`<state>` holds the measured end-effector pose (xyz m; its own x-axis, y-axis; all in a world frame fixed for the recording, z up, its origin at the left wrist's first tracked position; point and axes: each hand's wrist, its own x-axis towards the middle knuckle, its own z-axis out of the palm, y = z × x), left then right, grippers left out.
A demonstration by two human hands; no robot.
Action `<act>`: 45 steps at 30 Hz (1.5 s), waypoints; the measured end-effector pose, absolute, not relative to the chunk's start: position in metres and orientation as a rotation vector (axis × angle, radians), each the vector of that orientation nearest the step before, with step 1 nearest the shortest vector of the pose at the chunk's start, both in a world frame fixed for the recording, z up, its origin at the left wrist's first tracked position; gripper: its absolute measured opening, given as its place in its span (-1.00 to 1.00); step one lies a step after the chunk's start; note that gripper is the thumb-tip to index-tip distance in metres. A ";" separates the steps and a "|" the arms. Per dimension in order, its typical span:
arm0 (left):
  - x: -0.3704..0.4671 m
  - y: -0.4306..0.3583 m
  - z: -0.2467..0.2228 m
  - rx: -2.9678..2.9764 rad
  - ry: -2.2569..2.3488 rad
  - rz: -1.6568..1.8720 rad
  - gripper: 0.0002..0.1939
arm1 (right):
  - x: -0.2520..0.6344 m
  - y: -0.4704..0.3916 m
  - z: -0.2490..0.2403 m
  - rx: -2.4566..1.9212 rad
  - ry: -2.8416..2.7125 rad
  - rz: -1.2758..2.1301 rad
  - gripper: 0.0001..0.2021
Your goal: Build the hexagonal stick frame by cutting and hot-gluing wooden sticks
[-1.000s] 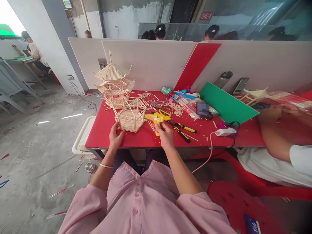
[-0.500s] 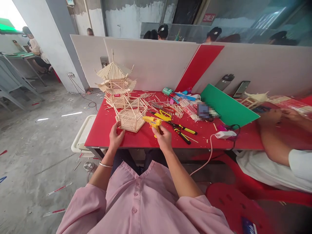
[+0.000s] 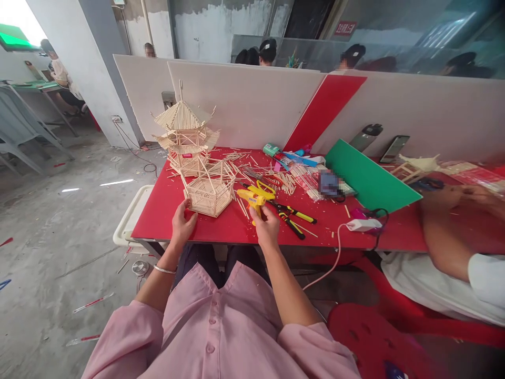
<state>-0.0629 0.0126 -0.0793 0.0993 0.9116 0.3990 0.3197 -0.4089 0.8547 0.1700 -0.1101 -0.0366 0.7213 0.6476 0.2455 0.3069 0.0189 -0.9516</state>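
A hexagonal base of thin wooden sticks rests near the front edge of the red table. At its left front corner is my left hand, thumb and fingers apart, fingertips at the sticks; whether they grip is not clear. My right hand is wrapped round the handle of a yellow glue gun, whose nozzle points left toward the base. Behind the base rises a tiered stick pagoda with a pointed roof.
Yellow-black pliers, yellow-handled scissors and loose sticks lie right of the base. Farther right are a green board, a white power strip and another person's arms. White panels stand behind.
The glue gun and my right hand have shifted slightly right, away from the base. My left hand remains beside the base's corner. The whole view has moved a little.
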 end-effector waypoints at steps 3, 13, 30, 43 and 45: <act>-0.062 0.012 -0.080 1.816 1.273 1.292 -0.46 | 0.175 -0.097 -0.034 -1.553 -0.794 0.312 -0.39; -0.063 0.006 -0.075 1.884 1.349 1.234 -0.47 | 0.176 -0.107 -0.048 -1.604 -1.117 0.018 -0.56; -0.066 0.001 -0.079 1.931 1.393 1.223 -0.45 | 0.180 -0.101 -0.038 -1.441 -1.306 -0.400 -0.68; -0.064 -0.002 -0.075 1.937 1.385 1.199 -0.48 | 0.179 -0.098 -0.039 -1.426 -1.337 -0.503 -0.65; -0.064 -0.003 -0.075 1.945 1.386 1.200 -0.49 | 0.180 -0.097 -0.038 -1.437 -1.334 -0.520 -0.64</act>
<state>-0.0641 -0.0027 -0.0746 0.1100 0.9167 0.3841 0.5114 -0.3836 0.7690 0.1805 -0.0966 -0.0375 0.2818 0.4414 0.8519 0.9017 0.1816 -0.3924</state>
